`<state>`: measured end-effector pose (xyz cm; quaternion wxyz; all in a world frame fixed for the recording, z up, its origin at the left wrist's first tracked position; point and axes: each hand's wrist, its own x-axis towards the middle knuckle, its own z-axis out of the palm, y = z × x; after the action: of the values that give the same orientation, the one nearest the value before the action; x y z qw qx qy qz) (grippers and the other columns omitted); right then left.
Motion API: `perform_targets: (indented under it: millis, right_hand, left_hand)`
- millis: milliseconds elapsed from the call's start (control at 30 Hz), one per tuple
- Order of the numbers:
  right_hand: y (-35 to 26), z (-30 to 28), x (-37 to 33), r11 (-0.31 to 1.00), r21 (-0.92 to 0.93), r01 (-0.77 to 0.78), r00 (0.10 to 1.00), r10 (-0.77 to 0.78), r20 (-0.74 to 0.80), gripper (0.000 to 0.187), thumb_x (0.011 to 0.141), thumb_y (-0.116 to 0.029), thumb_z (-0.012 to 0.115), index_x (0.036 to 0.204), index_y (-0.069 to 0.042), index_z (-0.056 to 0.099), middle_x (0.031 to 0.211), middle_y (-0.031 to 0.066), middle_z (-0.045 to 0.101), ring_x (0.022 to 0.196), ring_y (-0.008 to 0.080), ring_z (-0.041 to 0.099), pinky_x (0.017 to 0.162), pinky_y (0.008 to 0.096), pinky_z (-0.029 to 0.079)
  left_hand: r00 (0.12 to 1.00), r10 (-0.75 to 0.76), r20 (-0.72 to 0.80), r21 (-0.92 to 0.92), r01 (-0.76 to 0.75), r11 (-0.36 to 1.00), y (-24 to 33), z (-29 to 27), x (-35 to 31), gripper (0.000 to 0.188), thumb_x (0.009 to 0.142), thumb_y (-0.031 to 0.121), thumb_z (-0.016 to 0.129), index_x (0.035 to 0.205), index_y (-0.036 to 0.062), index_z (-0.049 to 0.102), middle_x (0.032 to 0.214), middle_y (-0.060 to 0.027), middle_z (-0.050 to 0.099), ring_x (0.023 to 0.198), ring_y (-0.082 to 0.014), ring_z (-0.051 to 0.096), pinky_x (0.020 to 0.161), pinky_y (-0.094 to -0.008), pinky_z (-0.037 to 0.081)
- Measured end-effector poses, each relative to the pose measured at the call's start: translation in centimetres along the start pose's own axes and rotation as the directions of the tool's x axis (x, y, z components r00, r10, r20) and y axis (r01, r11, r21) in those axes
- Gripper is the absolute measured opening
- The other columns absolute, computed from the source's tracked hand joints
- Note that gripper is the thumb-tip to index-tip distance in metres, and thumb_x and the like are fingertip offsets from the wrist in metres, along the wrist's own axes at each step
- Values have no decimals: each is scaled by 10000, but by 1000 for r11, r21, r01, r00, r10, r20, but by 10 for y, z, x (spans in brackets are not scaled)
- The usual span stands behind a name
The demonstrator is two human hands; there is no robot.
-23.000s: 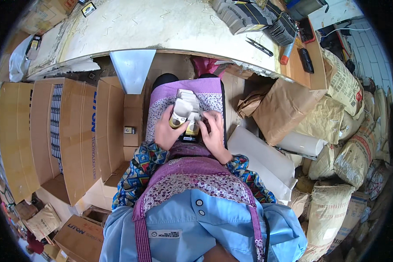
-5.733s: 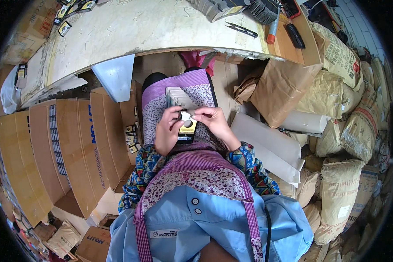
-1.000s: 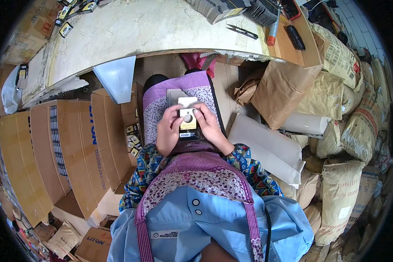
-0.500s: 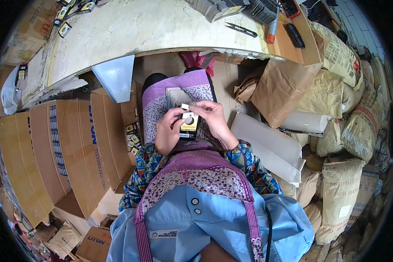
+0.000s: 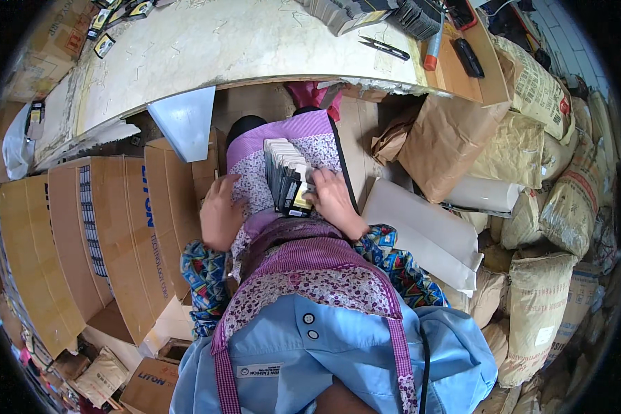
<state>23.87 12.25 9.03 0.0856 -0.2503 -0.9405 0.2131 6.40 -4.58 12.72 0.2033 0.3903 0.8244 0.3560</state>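
Note:
On my lap, over the purple floral apron (image 5: 252,165), lies a fanned stack of cards (image 5: 283,155), pale at the far end and black and yellow at the near end. My right hand (image 5: 334,202) is at the stack's near right side, fingers bent around the edge of the front black-and-yellow card (image 5: 297,200); its fingertips are partly hidden. My left hand (image 5: 221,214) is away to the left, beside the open carton, thumb and fingers apart with nothing visible in them.
Open cardboard cartons (image 5: 124,241) stand at my left. Ahead, the worktable (image 5: 255,52) bears thread snips (image 5: 384,47), an orange-tipped tube (image 5: 432,52), a black case (image 5: 467,57) and card stacks (image 5: 348,15). Paper sheets (image 5: 421,228) and filled sacks (image 5: 541,303) crowd the right.
Both hands were together on a black-and-yellow card above my lap. My left hand has moved left toward the carton; my right hand has lowered to the stack. The raised card no longer shows between them.

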Motion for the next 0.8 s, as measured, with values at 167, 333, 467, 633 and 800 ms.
perform_targets:
  millis: [167, 333, 467, 633, 800]
  right_hand:
    - [-16, -15, 16, 981, 186, 52, 978, -12, -210, 136, 695, -121, 693, 784, -52, 617, 861, 86, 531, 829, 264, 516, 813, 338, 373]
    - [-20, -21, 15, 604, 761, -236, 970, 98, 223, 146, 808, -93, 637, 909, 1, 587, 904, 93, 582, 880, 172, 560, 773, 262, 430]
    - [-20, -18, 14, 691, 712, -128, 992, 91, 90, 141, 865, -70, 574, 986, 2, 566, 946, 89, 602, 881, 161, 565, 800, 269, 437]
    - [-14, -4, 10, 582, 805, -116, 979, 205, -8, 153, 915, -79, 499, 1037, 8, 524, 880, 86, 540, 815, 155, 532, 760, 271, 432]
    - [-22, -16, 15, 445, 890, -103, 959, 283, -31, 270, 853, -9, 573, 1121, -4, 546, 946, 86, 607, 876, 151, 564, 817, 276, 429]
  left_hand:
    - [935, 340, -104, -93, -349, 932, 9, 53, 1, 435, 728, 191, 712, 1100, 17, 569, 1134, -192, 564, 966, -359, 577, 807, -407, 480]
    - [989, 118, -92, -172, -132, 976, 32, 69, 7, 521, 729, 248, 715, 1151, 21, 512, 1056, -231, 581, 909, -395, 594, 749, -431, 485]
    - [999, -30, 30, -333, 38, 942, 25, 71, 5, 376, 852, 172, 586, 1177, 20, 472, 935, -248, 602, 828, -413, 598, 690, -427, 489]
    - [999, -2, 53, -771, 42, 636, 37, 65, 9, 250, 881, -39, 465, 1131, -25, 480, 921, -119, 606, 853, -126, 588, 757, -239, 455]
    - [995, 55, 84, -749, 26, 662, 27, 68, 7, 221, 875, -52, 467, 1094, -28, 471, 950, -128, 605, 862, -141, 601, 761, -240, 459]
